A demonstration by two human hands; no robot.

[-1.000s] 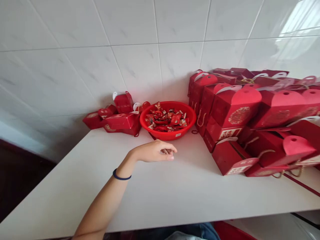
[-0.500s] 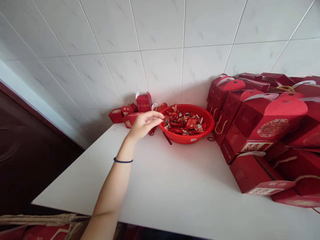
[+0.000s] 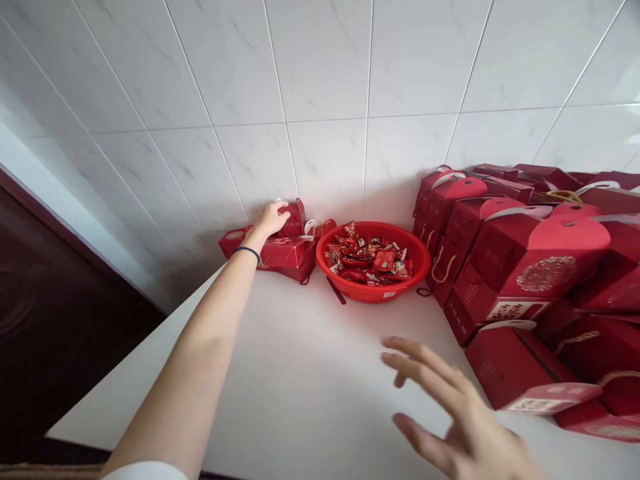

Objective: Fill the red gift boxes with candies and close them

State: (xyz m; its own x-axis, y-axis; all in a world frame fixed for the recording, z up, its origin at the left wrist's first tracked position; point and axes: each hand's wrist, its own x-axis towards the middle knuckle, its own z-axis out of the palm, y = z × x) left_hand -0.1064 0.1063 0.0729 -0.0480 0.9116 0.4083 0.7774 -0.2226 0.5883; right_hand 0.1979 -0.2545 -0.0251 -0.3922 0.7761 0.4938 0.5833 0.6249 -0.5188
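The left arm stretches long and nearly straight from the lower left, over the tabletop, toward the tiled wall. A dark wristband circles its wrist, and the edge of a pale sleeve shows at the bottom. The left hand is bent forward and down at the far end of that reach, its fingers curled over the near left side of a small red box — whether they are closed on it or only resting there, I cannot tell. The right hand comes in from the lower right, slightly blurred, above the tabletop; its fingers are spread, the thumb well apart from them, with nothing held. The two hands are far from each other.

The small red box stands upright near the wall, right at the left hand's fingertips and well beyond the right hand. Just in front of it a longer red box lies flat, partly below the left wrist. To the right of these sits a red bowl filled with small wrapped packets — farther back than the right hand. A big stack of red boxes stands on the right, its nearest boxes just beyond the right hand.
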